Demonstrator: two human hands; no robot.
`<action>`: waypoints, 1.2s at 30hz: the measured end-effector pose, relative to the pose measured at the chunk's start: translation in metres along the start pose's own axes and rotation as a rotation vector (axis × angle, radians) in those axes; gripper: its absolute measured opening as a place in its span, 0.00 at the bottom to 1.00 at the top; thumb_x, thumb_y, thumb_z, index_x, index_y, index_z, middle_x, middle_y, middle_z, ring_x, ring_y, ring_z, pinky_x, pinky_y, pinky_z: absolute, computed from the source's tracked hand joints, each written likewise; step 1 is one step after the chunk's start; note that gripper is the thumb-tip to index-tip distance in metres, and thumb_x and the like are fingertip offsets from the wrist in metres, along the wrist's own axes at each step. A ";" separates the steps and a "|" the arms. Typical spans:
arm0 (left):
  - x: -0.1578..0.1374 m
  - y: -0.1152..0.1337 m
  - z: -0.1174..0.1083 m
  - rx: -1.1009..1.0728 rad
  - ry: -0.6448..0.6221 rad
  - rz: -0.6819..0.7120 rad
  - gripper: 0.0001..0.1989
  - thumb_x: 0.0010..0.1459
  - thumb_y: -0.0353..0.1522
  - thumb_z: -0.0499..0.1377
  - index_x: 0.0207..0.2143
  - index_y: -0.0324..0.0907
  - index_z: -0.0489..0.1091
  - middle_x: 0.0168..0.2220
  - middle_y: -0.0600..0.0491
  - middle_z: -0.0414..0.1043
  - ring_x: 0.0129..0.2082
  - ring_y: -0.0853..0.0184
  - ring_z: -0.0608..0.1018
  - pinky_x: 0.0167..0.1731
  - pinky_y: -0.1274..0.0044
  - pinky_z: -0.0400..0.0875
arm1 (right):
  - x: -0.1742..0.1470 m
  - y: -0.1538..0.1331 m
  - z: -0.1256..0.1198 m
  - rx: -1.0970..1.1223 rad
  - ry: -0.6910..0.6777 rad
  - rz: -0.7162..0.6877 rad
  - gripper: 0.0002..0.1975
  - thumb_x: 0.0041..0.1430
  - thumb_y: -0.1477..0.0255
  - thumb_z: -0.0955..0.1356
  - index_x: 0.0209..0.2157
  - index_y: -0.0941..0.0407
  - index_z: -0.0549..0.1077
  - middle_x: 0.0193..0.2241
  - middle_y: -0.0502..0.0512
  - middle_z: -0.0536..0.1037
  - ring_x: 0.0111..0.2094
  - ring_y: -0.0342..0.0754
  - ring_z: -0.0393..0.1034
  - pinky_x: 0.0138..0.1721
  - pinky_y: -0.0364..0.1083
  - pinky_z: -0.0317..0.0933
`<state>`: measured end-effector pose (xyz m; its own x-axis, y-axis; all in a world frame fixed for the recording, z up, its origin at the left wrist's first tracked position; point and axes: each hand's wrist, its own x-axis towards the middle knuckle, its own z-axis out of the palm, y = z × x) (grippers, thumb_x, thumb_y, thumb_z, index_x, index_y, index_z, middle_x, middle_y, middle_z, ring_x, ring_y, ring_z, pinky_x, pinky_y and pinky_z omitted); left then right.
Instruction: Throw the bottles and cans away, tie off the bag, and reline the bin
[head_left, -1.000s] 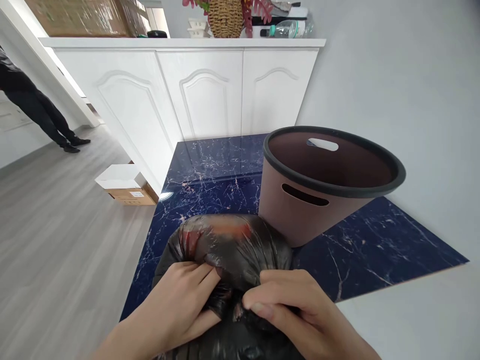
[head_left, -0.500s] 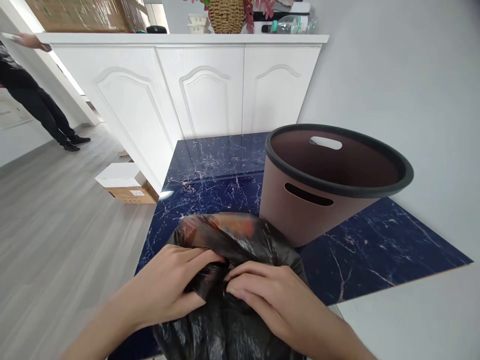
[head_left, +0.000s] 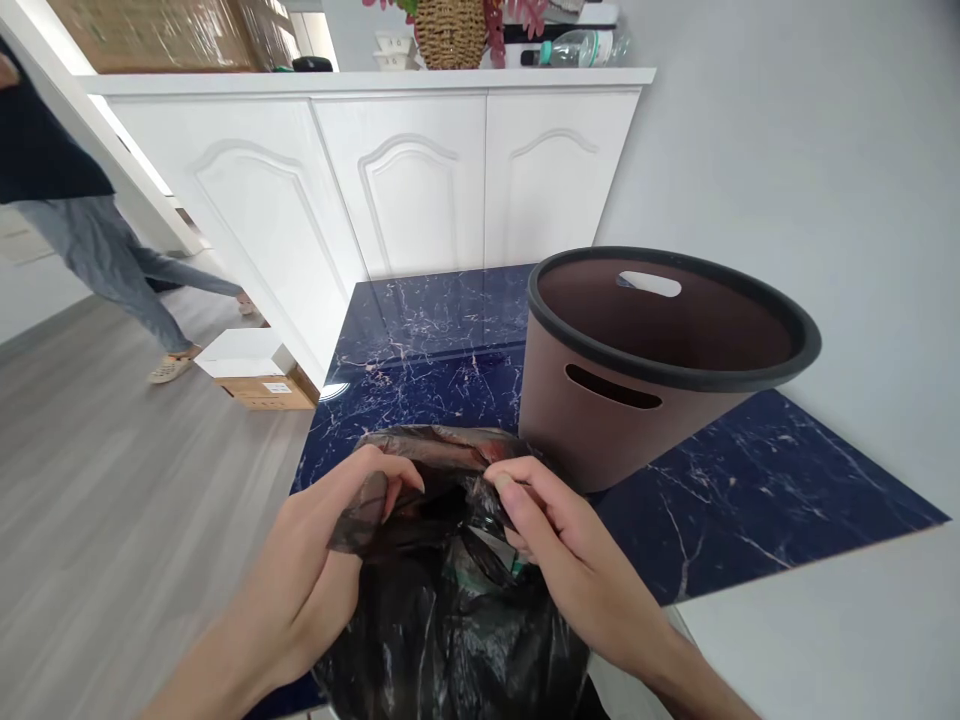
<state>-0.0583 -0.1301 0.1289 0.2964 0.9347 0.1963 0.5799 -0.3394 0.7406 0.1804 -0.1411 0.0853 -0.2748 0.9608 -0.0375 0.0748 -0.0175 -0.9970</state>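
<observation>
Black plastic bag, one, bulky: lying on the near end of the blue marbled worktop, in front of the brown bin; whether bag and bin are touching, you cannot tell. Right hand: you are pinching bag film between thumb and forefinger. Left hand: you are curling the fingers, thin film stretching over part of them; how firmly it is gripping, you cannot tell. Change noted: your hands, bunched close together half a second ago, are now standing farther apart, and a dark gap is showing in the film between them, something pale and green showing near your right fingers. Meaning, by judgement: the crumpled film is spreading rather than gathering, and the bag is not looking tied. Bin: staying upright, rim upward. Background: a person in grey-blue trousers is now passing, far left.
</observation>
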 end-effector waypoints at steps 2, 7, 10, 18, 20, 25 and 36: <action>0.000 0.003 0.002 -0.008 0.068 -0.018 0.11 0.73 0.38 0.50 0.45 0.48 0.71 0.33 0.55 0.73 0.31 0.65 0.72 0.34 0.75 0.68 | -0.002 0.000 -0.001 0.088 -0.040 0.025 0.19 0.78 0.52 0.60 0.60 0.45 0.70 0.45 0.51 0.75 0.44 0.45 0.70 0.53 0.47 0.68; 0.000 0.007 0.003 -0.094 0.017 0.008 0.11 0.75 0.42 0.51 0.52 0.50 0.67 0.30 0.58 0.68 0.28 0.66 0.71 0.32 0.76 0.69 | -0.006 0.000 0.000 0.326 -0.111 -0.016 0.17 0.79 0.58 0.62 0.63 0.45 0.57 0.36 0.45 0.69 0.36 0.42 0.65 0.48 0.46 0.67; 0.004 0.014 0.007 -0.145 -0.108 0.032 0.15 0.76 0.40 0.51 0.61 0.50 0.61 0.32 0.57 0.72 0.30 0.66 0.76 0.35 0.76 0.73 | -0.006 -0.002 0.003 0.353 -0.100 -0.070 0.15 0.80 0.63 0.61 0.61 0.46 0.52 0.32 0.43 0.67 0.33 0.41 0.62 0.42 0.45 0.64; 0.014 0.036 0.026 -0.239 -0.178 -0.032 0.06 0.69 0.31 0.57 0.42 0.47 0.75 0.35 0.57 0.81 0.33 0.68 0.83 0.36 0.78 0.78 | -0.009 -0.007 0.006 0.269 -0.201 -0.127 0.13 0.78 0.68 0.62 0.56 0.47 0.51 0.33 0.45 0.69 0.31 0.45 0.63 0.37 0.47 0.61; 0.013 0.036 0.025 -0.190 -0.084 0.004 0.07 0.67 0.29 0.57 0.35 0.45 0.73 0.31 0.58 0.78 0.29 0.70 0.79 0.34 0.80 0.76 | -0.011 -0.007 0.001 0.207 -0.172 -0.091 0.17 0.76 0.66 0.65 0.58 0.48 0.54 0.32 0.45 0.70 0.30 0.44 0.62 0.36 0.48 0.60; 0.012 0.035 0.021 -0.142 0.032 0.029 0.06 0.69 0.32 0.57 0.36 0.45 0.71 0.30 0.57 0.77 0.27 0.70 0.78 0.28 0.81 0.72 | -0.013 -0.008 -0.006 0.093 -0.184 -0.094 0.08 0.77 0.64 0.65 0.45 0.52 0.73 0.26 0.46 0.72 0.28 0.44 0.66 0.36 0.47 0.61; 0.027 0.058 0.006 0.281 -0.142 0.411 0.13 0.69 0.26 0.50 0.43 0.45 0.74 0.48 0.49 0.78 0.46 0.63 0.79 0.49 0.73 0.77 | 0.012 -0.010 0.024 0.591 0.191 0.000 0.13 0.71 0.57 0.70 0.45 0.53 0.76 0.28 0.45 0.68 0.27 0.40 0.64 0.27 0.39 0.62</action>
<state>-0.0125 -0.1254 0.1736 0.6314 0.7014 0.3307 0.5698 -0.7089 0.4158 0.1531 -0.1361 0.0927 -0.0942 0.9924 -0.0790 -0.4838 -0.1150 -0.8676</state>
